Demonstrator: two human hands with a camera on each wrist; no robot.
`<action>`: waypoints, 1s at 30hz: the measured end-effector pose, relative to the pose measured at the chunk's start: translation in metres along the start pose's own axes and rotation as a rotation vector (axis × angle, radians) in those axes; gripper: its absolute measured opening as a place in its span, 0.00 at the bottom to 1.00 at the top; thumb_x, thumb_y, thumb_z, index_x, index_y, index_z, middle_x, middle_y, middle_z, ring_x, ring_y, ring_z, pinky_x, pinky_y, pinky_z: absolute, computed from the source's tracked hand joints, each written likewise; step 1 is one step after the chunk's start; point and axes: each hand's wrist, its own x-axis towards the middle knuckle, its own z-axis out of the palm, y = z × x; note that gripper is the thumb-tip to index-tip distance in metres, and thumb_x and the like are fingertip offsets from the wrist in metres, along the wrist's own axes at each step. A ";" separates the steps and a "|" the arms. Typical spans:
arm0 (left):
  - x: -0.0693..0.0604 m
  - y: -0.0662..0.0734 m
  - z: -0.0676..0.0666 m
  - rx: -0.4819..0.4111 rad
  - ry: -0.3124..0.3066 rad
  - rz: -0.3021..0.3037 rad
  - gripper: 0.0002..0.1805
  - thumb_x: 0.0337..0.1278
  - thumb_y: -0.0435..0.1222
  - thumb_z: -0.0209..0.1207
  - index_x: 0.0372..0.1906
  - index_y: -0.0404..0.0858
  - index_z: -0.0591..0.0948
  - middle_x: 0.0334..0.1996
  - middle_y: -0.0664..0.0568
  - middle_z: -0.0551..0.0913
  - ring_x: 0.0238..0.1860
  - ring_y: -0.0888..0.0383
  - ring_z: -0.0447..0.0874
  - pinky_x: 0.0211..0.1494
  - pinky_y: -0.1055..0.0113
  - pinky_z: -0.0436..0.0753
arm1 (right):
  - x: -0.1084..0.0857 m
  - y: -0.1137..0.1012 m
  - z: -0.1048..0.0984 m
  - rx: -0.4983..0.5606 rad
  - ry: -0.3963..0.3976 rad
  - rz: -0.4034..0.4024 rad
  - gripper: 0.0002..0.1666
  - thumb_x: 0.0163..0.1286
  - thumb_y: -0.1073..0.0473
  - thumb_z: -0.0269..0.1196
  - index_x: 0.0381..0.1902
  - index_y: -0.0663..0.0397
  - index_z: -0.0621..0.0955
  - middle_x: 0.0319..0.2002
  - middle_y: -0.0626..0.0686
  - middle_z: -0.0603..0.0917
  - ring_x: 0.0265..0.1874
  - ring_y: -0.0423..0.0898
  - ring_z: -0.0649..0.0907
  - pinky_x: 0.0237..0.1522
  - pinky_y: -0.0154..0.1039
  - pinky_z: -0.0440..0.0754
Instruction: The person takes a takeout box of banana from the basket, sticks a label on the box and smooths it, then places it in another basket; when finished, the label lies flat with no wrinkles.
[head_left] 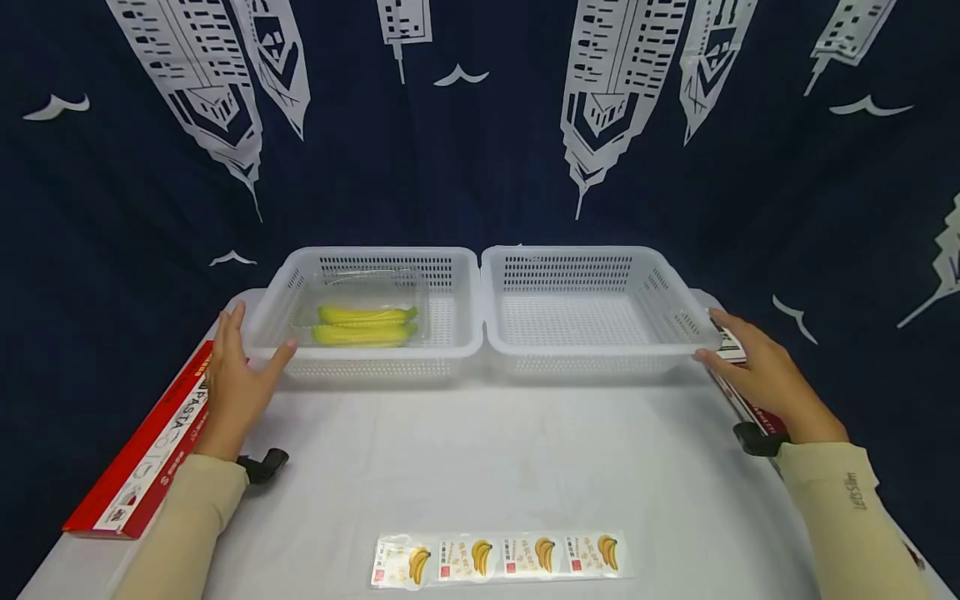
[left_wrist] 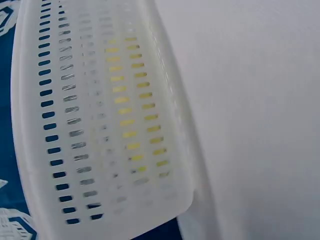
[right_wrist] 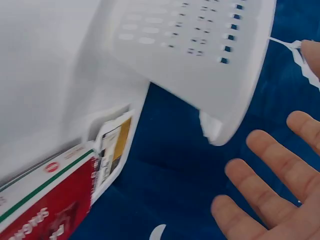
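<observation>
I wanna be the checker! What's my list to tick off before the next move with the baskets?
1. Baskets upright and side by side: ok, the left basket and the right basket stand that way on the table.
2. Food inside the clear box: ok, two yellow pieces, probably corn, lie in it, in the left basket.
3. Stickers out of the way: ok, the banana strip lies apart from both baskets.
4. Left grip touching its basket: cannot tell, it is beside the corner.
5. Right grip holding its basket: not ok, its fingers are open.
</observation>
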 end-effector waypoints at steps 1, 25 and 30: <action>0.001 -0.002 0.001 -0.037 0.012 -0.014 0.52 0.75 0.47 0.65 0.90 0.47 0.45 0.89 0.41 0.39 0.86 0.30 0.42 0.83 0.27 0.43 | 0.002 -0.002 -0.002 0.009 -0.011 0.005 0.52 0.82 0.47 0.65 0.88 0.59 0.51 0.79 0.81 0.56 0.71 0.86 0.62 0.62 0.88 0.62; 0.022 -0.026 0.028 -0.419 0.047 -0.176 0.55 0.69 0.39 0.72 0.90 0.52 0.49 0.85 0.48 0.57 0.80 0.44 0.62 0.86 0.52 0.60 | 0.048 -0.035 -0.008 0.255 -0.150 -0.145 0.35 0.84 0.57 0.61 0.81 0.64 0.67 0.70 0.72 0.78 0.68 0.66 0.78 0.56 0.22 0.78; 0.022 -0.027 0.029 -0.461 0.050 -0.200 0.52 0.68 0.36 0.72 0.88 0.48 0.53 0.82 0.47 0.62 0.75 0.49 0.65 0.83 0.54 0.66 | 0.060 -0.048 -0.007 0.314 -0.226 -0.116 0.35 0.86 0.56 0.60 0.82 0.63 0.66 0.72 0.71 0.77 0.74 0.66 0.73 0.76 0.67 0.70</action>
